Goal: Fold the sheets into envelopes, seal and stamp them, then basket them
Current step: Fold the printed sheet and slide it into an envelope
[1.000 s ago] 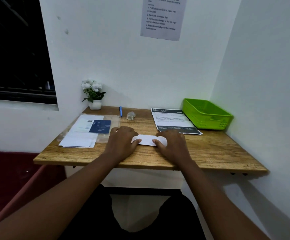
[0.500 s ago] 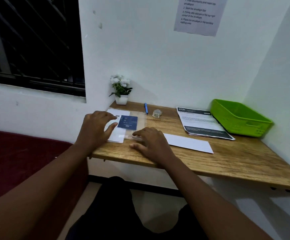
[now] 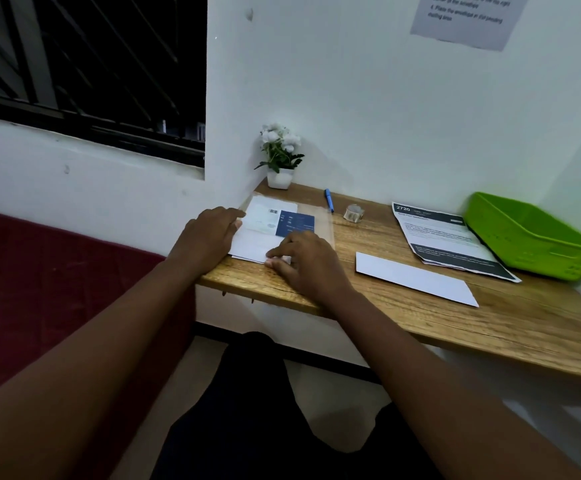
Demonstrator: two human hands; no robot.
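One folded sheet point(image 3: 417, 278), a long white strip, lies flat on the wooden desk point(image 3: 490, 323) between the person's right hand and the green basket point(image 3: 531, 237), touching neither. A stack of envelopes point(image 3: 258, 242) sits at the desk's left end inside a clear sleeve, with a blue-and-white card on top; how many envelopes it holds cannot be told. Both hands are on that stack: the left hand point(image 3: 209, 237) rests on its left edge with fingers bent over the paper, and the right hand point(image 3: 303, 259) presses on its near corner, fingertips curled against the white paper, though whether they pinch a sheet cannot be told. One printed sheet point(image 3: 445, 237) lies just beside the basket. Along the back stand one potted plant point(image 3: 279, 157), one blue pen point(image 3: 329, 200) and one small roll of stamps point(image 3: 353, 213).
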